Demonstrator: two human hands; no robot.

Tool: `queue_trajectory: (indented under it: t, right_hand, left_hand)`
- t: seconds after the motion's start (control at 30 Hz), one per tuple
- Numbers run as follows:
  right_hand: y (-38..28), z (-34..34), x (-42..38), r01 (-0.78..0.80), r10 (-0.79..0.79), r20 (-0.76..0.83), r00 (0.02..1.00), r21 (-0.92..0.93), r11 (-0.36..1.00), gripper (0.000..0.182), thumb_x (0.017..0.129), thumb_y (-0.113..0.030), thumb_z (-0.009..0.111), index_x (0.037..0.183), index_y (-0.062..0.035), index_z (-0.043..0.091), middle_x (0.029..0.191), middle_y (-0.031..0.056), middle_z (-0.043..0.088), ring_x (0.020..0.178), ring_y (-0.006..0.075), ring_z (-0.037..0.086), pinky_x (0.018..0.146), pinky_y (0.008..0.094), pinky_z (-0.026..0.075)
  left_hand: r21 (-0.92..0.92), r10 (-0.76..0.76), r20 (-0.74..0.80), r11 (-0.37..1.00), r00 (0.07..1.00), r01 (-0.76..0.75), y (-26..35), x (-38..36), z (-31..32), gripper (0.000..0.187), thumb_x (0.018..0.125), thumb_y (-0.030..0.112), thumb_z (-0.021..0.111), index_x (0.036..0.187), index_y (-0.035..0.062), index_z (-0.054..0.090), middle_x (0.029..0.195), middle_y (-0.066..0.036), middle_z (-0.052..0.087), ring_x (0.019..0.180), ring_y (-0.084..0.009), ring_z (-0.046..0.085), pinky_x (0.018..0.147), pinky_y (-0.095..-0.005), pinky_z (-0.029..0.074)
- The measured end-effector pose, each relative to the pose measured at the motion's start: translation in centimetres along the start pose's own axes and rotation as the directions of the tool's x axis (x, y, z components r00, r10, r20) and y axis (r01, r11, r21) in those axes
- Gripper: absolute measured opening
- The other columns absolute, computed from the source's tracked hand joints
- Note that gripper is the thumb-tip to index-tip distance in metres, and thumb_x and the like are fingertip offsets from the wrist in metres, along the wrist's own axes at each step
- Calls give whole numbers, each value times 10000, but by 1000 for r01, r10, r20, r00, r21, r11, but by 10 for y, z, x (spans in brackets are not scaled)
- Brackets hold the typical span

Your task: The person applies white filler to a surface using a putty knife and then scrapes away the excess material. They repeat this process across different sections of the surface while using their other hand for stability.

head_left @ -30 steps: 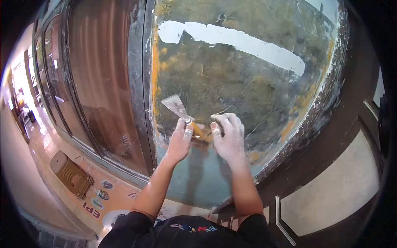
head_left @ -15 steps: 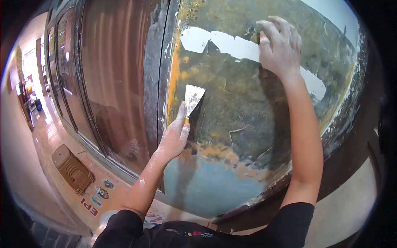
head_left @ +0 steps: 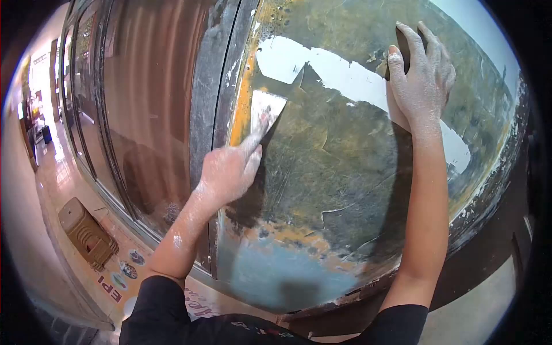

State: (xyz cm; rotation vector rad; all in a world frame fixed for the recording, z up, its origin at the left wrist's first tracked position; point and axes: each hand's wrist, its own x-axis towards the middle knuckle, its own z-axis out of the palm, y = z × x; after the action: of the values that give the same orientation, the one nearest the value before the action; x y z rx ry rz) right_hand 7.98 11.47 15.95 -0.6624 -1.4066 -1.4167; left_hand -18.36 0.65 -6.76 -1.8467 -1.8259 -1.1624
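My left hand (head_left: 230,172), dusted with white, is closed round the handle of a putty knife (head_left: 267,107). One finger stretches along the blade, which points up and lies near the orange left edge of the mottled green-brown wall panel (head_left: 322,167). My right hand (head_left: 421,83) has its fingers spread on the panel at the upper right, holding nothing. A band of white filler (head_left: 345,77) runs across the panel, and my right hand and wrist cover part of it.
Left of the panel are a dark frame (head_left: 210,86) and glass doors (head_left: 149,103) with a brown curtain behind. Stacked brown plastic stools (head_left: 86,230) stand on the floor at the lower left, beside a printed banner (head_left: 123,273).
My left hand has moved up with the putty knife, and a finger now lies along its blade. My right hand has shifted right, its fingers spread wider. The view has shifted slightly.
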Motion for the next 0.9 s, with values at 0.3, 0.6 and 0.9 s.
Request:
queue_trajectory:
  t: [0.3,0.6,0.9]
  right_hand:
    - [1,2,-1,-1,2,-19,1000,57,998,417,1005,-428,517,1411,-340,554,1533,45,455,1439,311,378,1191,549,238]
    - [3,6,-1,24,-23,-39,999,29,999,426,1001,-429,528,1416,-335,556,1520,44,469,1431,306,394,1189,535,249]
    - [5,7,-3,18,-16,-56,998,29,999,418,998,-427,533,1403,-333,571,1516,37,477,1426,313,403,1186,536,260]
  left_hand:
    - [-62,17,-43,998,999,-20,10,12,-16,623,992,205,479,1589,263,310,756,-291,621,732,-479,635,716,-543,497]
    - [-91,23,-42,995,999,-27,9,10,-18,623,970,170,471,1577,243,349,767,-281,619,730,-465,636,734,-523,503]
    - [-76,3,-58,997,998,-7,6,13,-17,639,961,163,470,1581,248,343,780,-283,611,740,-466,629,737,-513,488]
